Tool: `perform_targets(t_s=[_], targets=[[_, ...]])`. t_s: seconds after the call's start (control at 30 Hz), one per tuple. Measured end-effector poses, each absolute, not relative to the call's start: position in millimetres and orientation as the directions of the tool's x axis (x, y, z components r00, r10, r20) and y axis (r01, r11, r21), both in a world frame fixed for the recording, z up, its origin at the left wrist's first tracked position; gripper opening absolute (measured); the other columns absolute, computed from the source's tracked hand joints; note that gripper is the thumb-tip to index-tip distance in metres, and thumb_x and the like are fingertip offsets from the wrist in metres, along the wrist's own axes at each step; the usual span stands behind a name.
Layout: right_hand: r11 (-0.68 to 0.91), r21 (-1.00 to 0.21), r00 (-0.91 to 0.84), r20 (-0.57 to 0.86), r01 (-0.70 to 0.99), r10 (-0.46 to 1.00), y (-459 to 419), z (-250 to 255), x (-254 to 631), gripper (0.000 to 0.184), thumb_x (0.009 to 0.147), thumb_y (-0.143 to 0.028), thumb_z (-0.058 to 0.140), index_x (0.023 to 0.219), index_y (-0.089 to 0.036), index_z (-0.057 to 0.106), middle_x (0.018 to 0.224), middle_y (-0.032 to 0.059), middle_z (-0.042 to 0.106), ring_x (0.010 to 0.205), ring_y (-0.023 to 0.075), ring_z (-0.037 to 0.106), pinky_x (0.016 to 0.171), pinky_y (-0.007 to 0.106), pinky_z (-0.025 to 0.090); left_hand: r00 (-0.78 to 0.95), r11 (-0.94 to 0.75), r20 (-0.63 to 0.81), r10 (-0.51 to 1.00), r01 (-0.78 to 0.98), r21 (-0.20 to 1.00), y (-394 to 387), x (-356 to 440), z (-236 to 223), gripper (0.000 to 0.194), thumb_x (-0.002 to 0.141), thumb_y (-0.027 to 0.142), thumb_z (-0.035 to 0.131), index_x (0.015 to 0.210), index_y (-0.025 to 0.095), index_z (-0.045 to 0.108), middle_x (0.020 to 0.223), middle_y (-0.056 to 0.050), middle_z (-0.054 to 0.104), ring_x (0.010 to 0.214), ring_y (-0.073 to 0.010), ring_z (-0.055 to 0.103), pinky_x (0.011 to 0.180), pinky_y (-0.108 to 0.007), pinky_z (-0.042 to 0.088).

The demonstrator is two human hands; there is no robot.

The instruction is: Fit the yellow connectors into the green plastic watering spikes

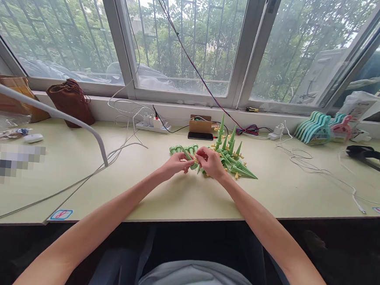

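Observation:
In the head view, my left hand (174,165) is closed around a green plastic watering spike (187,153), which slants up past the fingers. Meeting it from the other side, my right hand (210,162) pinches at a small yellow valve piece (195,160) on the spike's end; the fingers hide most of it. Just right of this hand lies a pile of green spikes (242,168) with yellow valves, several of them standing upright. Behind my left hand is a row of green spike parts (173,150) with ringed ends.
A black phone (200,136) lies before a small cardboard box (200,125) at the back. White cables (124,145) run across the table's left side, near a power strip (153,125). Far right are mint hangers (313,128) and black goggles (369,156). A brown pouch (70,103) leans left.

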State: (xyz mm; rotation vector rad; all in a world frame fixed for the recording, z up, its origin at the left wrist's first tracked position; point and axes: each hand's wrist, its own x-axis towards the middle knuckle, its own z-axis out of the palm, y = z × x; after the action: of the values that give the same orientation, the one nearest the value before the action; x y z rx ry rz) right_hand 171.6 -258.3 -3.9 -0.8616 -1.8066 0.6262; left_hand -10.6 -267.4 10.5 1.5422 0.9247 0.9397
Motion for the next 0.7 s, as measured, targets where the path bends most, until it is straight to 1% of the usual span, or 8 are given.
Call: perform_targets(t_s=[0.23,0.43,0.7], targets=[[0.603,-0.755,-0.248,0.552,0.257,0.796,-258.2,-4.7,172.7,0.012,0.088,-0.031,0.054,0.081,-0.022,0.054,0.062,-0.0025,0.059,0.051,0.0134,0.054,0.058,0.028,0.046,0.401,-0.153,0.124,0.908,0.041,0.987,-266.1,-11.2,9.7,0.042,0.07,0.048,0.084,0.084,0.011,0.071,0.073,-0.004,0.06,0.058,-0.0089,0.049,0.052,-0.025,0.044],[0.591,-0.766,-0.247,0.539,0.251,0.805,-259.7,-2.7,172.6,0.013,0.088,-0.032,0.055,0.081,-0.022,0.055,0.064,-0.0019,0.06,0.051,0.0135,0.055,0.057,0.028,0.047,0.383,-0.158,0.137,0.913,0.024,0.987,-264.9,-11.4,9.1,0.043,0.066,0.048,0.087,0.084,0.012,0.071,0.074,-0.005,0.062,0.059,-0.01,0.051,0.054,-0.026,0.046],[0.614,-0.753,-0.242,0.566,0.239,0.788,-259.4,-2.7,172.7,0.011,0.087,-0.03,0.056,0.081,-0.021,0.055,0.064,-0.0017,0.06,0.053,0.0137,0.056,0.057,0.027,0.046,0.371,-0.132,0.127,0.92,-0.013,0.991,-265.7,-10.2,10.1,0.043,0.065,0.045,0.088,0.083,0.011,0.071,0.076,-0.005,0.062,0.061,-0.0098,0.051,0.054,-0.026,0.045]])
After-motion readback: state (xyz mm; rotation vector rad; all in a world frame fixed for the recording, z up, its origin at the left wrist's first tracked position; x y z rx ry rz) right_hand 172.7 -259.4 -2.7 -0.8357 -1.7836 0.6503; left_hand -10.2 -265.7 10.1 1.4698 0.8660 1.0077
